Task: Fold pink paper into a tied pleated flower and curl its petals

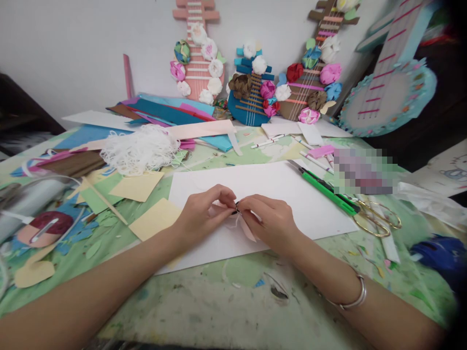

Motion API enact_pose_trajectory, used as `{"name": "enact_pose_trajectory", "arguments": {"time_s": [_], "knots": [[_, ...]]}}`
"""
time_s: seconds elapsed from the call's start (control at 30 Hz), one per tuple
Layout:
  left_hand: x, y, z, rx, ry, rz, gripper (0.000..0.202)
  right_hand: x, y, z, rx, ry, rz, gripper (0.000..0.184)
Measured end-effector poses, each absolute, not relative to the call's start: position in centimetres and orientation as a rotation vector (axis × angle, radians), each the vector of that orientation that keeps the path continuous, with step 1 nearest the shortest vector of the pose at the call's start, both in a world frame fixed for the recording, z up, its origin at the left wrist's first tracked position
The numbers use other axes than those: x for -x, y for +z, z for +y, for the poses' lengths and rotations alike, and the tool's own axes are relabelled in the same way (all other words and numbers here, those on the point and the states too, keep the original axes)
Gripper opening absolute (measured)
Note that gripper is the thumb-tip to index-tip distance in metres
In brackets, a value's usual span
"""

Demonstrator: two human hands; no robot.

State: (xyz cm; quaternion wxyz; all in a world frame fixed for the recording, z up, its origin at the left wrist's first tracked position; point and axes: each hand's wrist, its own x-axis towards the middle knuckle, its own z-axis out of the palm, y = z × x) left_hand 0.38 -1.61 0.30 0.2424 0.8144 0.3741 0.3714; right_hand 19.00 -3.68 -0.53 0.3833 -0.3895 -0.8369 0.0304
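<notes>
Over a white sheet (222, 253), my left hand (204, 211) and my right hand (272, 218) meet, both closed in a pinch with fingertips nearly touching. Between them is a small pale pink paper piece (248, 230), its lower end hanging below my right fingers. A thin white string (233, 222) dangles at the fingertips, and a small dark bit shows there, too small to name. Most of the paper is hidden by my fingers. On the sheet's right side lies a green utility knife (328, 192), with gold-handled scissors (379, 221) beside it.
Tangled white string (140, 149) and colored paper sheets (171, 112) lie behind at left. Yellow paper squares (155, 218) touch the sheet's left side. Decorated paper instruments, including a blue one (251, 99), lean on the wall. A dark blue item (440, 257) sits far right.
</notes>
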Motion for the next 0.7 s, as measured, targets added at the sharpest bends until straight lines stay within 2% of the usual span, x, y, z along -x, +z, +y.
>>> {"name": "enact_pose_trajectory", "arguments": {"time_s": [0.4,0.7], "knots": [[-0.6,0.9,-1.8,-2.360,1.089,1.023,0.021,-19.2,-0.3,-3.5,1.006,0.253,-2.053,0.017],[-0.1,1.8,-1.4,-2.302,1.192,1.277,0.014,-20.1,0.6,-2.4,1.260,0.458,-2.007,0.017]]}}
